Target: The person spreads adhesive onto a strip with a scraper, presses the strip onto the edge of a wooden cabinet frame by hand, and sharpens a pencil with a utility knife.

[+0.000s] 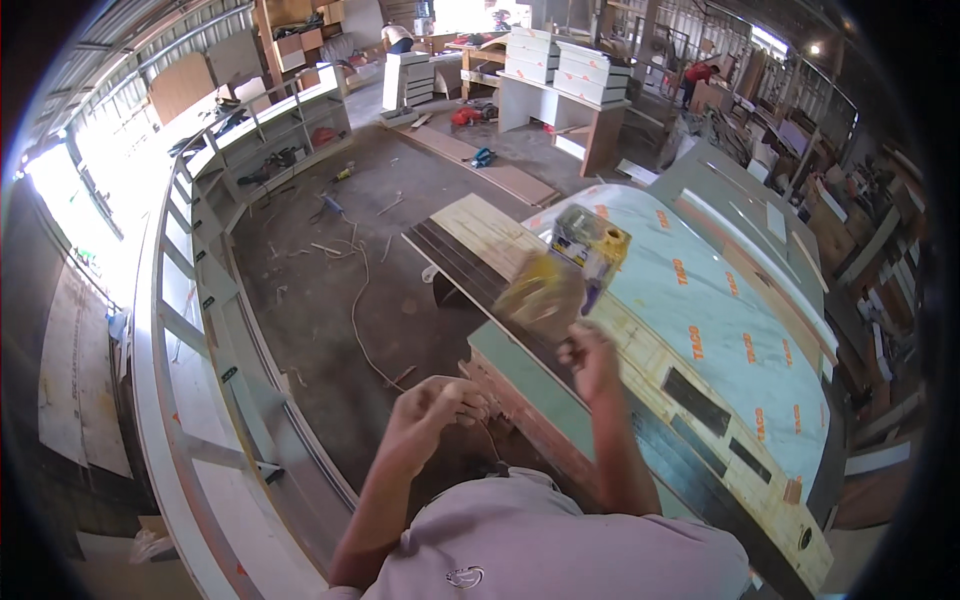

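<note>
My left hand [436, 408] is raised in front of my body, thumb and fingers pinched together; whatever they may hold is too small to make out. My right hand [590, 358] is over the long wooden panel [640, 352], its fingers curled and smeared by motion. At its fingertips is a blurred, yellowish see-through packet [542, 292], which the hand seems to grip by its lower edge. Just behind the packet, a yellow and dark container [592, 243] stands on the panel. Dark strips run along the panel, which has rectangular cut-outs near its right end.
A pale sheet with orange print [690, 300] covers a surface at the right. A long white curved frame [190, 330] runs along my left. On the floor lie a cord [357, 300], a blue tool [484, 157] and scraps. White drawer units [560, 70] and two people are far back.
</note>
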Demonstrator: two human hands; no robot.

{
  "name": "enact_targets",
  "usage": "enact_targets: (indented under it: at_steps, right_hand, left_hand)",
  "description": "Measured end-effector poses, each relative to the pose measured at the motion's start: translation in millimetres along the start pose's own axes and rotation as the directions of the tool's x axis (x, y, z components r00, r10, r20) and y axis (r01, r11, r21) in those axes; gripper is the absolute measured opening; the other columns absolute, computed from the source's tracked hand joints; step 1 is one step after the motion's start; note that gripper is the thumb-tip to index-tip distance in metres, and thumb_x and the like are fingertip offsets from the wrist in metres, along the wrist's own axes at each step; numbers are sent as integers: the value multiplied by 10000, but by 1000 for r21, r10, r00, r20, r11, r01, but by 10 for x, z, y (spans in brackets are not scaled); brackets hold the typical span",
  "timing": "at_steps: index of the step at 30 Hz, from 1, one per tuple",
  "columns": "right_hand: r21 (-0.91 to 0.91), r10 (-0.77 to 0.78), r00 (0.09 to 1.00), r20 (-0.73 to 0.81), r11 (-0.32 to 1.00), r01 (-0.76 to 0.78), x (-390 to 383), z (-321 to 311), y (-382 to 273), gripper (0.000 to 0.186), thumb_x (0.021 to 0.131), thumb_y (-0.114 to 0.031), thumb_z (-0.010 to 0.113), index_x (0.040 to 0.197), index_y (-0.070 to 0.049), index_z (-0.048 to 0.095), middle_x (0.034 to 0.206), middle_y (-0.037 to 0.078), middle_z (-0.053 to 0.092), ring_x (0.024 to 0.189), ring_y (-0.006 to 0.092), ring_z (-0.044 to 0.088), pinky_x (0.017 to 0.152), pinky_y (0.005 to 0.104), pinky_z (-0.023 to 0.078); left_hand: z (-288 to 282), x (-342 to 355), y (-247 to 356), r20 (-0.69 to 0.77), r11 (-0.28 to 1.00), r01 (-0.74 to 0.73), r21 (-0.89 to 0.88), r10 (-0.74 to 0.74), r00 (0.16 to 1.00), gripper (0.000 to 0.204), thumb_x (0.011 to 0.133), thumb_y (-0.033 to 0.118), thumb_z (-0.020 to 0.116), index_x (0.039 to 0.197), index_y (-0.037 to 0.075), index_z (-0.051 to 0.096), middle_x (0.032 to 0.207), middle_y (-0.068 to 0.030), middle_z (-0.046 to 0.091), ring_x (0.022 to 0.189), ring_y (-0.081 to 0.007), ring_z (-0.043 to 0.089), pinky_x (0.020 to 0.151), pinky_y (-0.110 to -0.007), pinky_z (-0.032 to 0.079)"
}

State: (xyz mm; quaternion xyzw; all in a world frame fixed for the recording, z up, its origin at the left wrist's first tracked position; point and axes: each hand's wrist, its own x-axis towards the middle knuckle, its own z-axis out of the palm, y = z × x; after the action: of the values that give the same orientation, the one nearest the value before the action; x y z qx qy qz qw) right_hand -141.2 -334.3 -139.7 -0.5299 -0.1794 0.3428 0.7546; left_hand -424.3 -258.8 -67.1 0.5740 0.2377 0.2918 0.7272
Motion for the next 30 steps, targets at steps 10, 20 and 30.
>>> enact_targets:
  at_steps: [10, 20, 30]
  right_hand:
    - [-181, -323, 885, -334, 944, 277, 1773, -458, -645, 212, 914, -170, 646, 1047, -5, 650, 827, 75, 673, 644, 142, 624, 578, 267, 516]
    - [-815, -652, 624, -432, 578, 41, 1990, -510, -388, 301, 942, -239, 623, 1100, 12, 674, 762, 96, 670, 518, 131, 585, 444, 274, 446]
    - [-888, -862, 397, -316, 416, 195, 1910, 1688, -177, 298, 974, -223, 590, 1124, 14, 693, 979, 110, 718, 770, 167, 679, 625, 294, 562]
  left_hand:
    - [-54, -26, 1552, 50, 438, -439, -784, 750, 659, 683, 927, 419, 650, 1502, 162, 386, 1386, -383, 440, 1375, -462, 405, 1093, -617, 366]
    - [-1479, 386, 1429, 91, 332, -535, -777, 900, 427, 707, 841, 404, 753, 1483, 366, 460, 1401, -414, 421, 1355, -553, 382, 1163, -687, 139]
    - [-3481, 822, 2201, 275, 445, -224, -867, 802, 530, 535, 899, 410, 702, 1409, 400, 540, 1413, -384, 434, 1355, -592, 337, 1169, -679, 143]
